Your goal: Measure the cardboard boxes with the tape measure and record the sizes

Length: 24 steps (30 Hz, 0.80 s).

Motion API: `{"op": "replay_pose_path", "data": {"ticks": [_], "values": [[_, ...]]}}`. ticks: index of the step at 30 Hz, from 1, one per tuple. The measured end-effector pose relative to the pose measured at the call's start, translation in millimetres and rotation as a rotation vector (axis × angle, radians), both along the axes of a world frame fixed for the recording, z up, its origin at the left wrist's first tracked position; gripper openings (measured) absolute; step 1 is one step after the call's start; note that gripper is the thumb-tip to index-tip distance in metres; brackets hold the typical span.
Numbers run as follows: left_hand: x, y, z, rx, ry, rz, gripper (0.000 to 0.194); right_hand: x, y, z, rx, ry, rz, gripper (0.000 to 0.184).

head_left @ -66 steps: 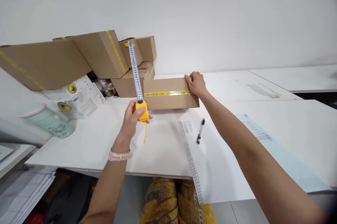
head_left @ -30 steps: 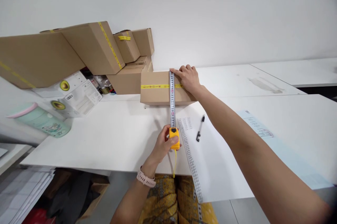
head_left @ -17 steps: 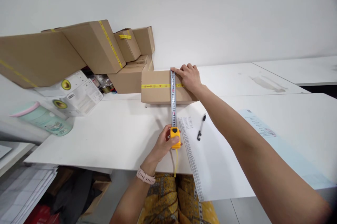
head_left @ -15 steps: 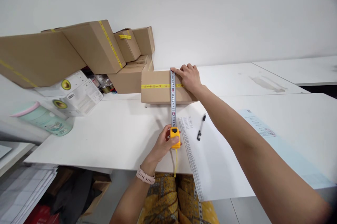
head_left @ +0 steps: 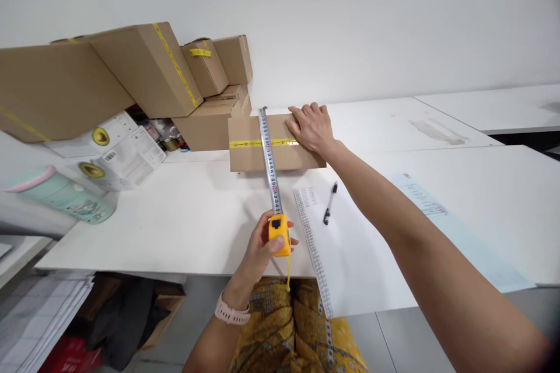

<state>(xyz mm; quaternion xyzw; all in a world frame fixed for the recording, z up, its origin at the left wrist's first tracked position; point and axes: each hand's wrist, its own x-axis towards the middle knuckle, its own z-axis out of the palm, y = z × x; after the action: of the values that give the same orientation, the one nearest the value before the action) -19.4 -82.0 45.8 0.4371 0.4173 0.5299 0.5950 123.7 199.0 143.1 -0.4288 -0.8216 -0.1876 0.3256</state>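
Two hands share the centre of the frame: our left hand [head_left: 258, 247] grips the tape measure [head_left: 279, 236], probably to steady its blade; our right [head_left: 312, 128] presses the carton [head_left: 249, 159], likely bracing it.

Dull brown cardboard for the box [head_left: 280, 159], with shiny packing tape [head_left: 245, 143] across. Smooth yellow plastic for the tape measure [head_left: 279, 236], with a metal-looking blade [head_left: 269, 166]. Clear plastic for the pen [head_left: 331, 204]. Smooth paper for the white sheet [head_left: 354, 256]. Wrinkly cloth for the trousers [head_left: 271, 320].
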Motion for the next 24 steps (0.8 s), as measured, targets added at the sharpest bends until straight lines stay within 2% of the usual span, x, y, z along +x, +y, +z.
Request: {"op": "replay_pose_path", "data": {"ticks": [3,6,10,12,15,18,20,22,24], "values": [[-5,-25,-3.4,0.029,0.01,0.003,0.064,5,-26,-9.6,0.016,-0.001,0.0,0.049],[-6,-47,-7.7,-0.006,-0.01,0.002,0.066,16,-55,-28.2,0.019,-0.004,0.033,0.047],[0,-67,-11.3,-0.051,-0.019,-0.036,0.067,30,-81,-57.3,-0.067,-0.072,0.107,0.046],[4,-75,-13.7,-0.062,-0.035,-0.092,0.069,32,-87,-64.1,-0.118,-0.06,0.128,0.045],[10,-89,-21.1,-0.107,-0.041,-0.17,0.072,34,-95,-58.2,-0.221,0.122,0.099,0.046],[15,-106,-31.6,-0.19,-0.037,-0.228,0.078,41,-109,-40.1,-0.432,0.52,0.1,0.062],[17,-115,-37.4,-0.232,-0.028,-0.263,0.081,49,-124,-28.2,-0.581,0.767,0.181,0.071],[18,-121,-40.3,-0.246,0.003,-0.291,0.082,59,-140,-20.5,-0.705,0.902,0.285,0.068],[20,-124,-40.7,-0.246,0.05,-0.321,0.081,69,-156,-18.5,-0.805,0.966,0.364,0.055]]}}
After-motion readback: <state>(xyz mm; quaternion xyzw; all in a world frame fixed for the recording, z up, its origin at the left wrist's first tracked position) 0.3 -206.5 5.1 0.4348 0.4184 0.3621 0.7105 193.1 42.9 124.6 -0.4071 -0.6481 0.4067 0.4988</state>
